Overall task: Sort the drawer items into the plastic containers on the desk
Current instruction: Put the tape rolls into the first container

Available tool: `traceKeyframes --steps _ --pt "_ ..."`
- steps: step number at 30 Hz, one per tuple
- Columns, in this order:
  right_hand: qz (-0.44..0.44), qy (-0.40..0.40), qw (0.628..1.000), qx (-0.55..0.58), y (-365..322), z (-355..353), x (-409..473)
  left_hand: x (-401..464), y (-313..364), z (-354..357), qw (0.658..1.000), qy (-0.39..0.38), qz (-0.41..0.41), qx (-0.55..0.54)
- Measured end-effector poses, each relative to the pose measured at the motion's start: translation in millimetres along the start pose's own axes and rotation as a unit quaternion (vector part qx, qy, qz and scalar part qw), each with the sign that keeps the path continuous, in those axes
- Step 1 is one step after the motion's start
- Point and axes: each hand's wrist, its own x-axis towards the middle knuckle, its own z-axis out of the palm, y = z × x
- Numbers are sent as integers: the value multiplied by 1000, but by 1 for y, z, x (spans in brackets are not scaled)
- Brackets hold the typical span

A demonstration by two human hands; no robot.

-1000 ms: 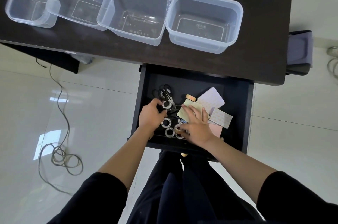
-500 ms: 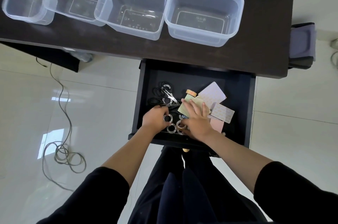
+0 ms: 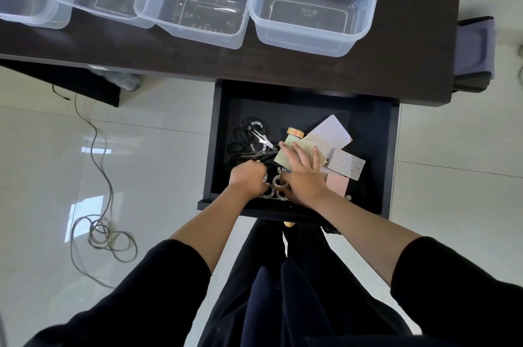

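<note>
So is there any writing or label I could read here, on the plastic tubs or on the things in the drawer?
None can be read.
Rightmost container: raised marks moulded in its base, too blurred.
Next container: raised marks and small symbols in its base, too small.
Card sheets in the drawer: rows of faint orange marks, not legible.
Scissors: no text visible.

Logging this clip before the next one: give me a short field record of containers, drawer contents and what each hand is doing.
containers: four clear plastic tubs in a row on the dark desk, all empty
drawer: black drawer pulled open
contents: black-handled scissors, patterned cards, small tape rolls
left hand: curled over the tape rolls; grip hidden
right hand: fingers spread on a pale green card
sorted so far: nothing
</note>
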Motion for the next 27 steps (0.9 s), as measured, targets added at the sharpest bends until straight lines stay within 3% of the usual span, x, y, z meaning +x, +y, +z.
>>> traceKeyframes --steps 9,17,27 --pt "-76 135 984 84 8 1 -16 -33 2 -18 996 70 -9 -59" --pt "-13 191 943 272 -5 -38 -36 -78 3 -33 967 205 -17 -152" --pt "-16 282 908 309 -60 -80 -17 -104 -40 -69 933 279 -43 -223"
